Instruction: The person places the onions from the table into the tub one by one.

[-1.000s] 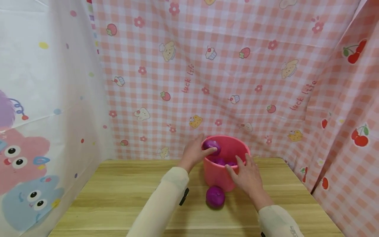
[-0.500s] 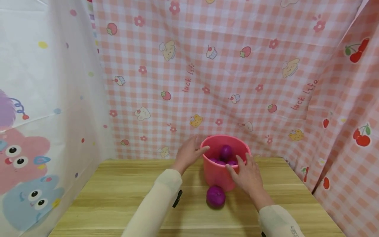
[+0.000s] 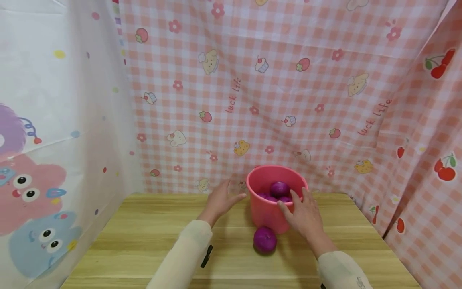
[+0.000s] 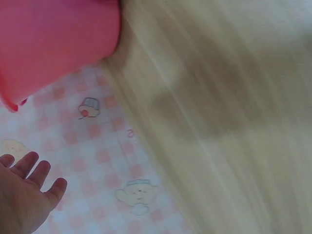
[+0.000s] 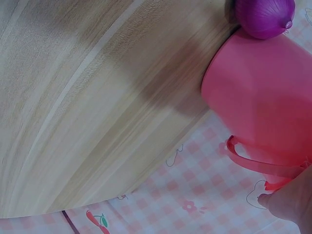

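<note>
A pink bucket (image 3: 268, 216) with a carrying handle (image 5: 261, 165) stands at the back of the table, several purple onions (image 3: 279, 189) inside it. One more red onion (image 3: 265, 241) lies on the wood directly in front, close against the bucket's foot; its root tip shows in the right wrist view. My right hand (image 3: 306, 218) holds the bucket's rim at the near right, thumb on the front side and fingers over the edge. To the left of the bucket, my left hand (image 3: 219, 204) hovers with thumb and fingers spread, holding nothing.
The wood-grain table (image 3: 151, 241) ends at the back against a pink checked cloth (image 3: 202, 140). A white cartoon-printed sheet (image 3: 83, 120) hangs on the left, and a cherry-printed cloth (image 3: 426, 160) on the right.
My left hand let an onion go inside the bucket, then drew back left and down, away from the rim. The onion now rests among the others. My right hand stays at the rim.
</note>
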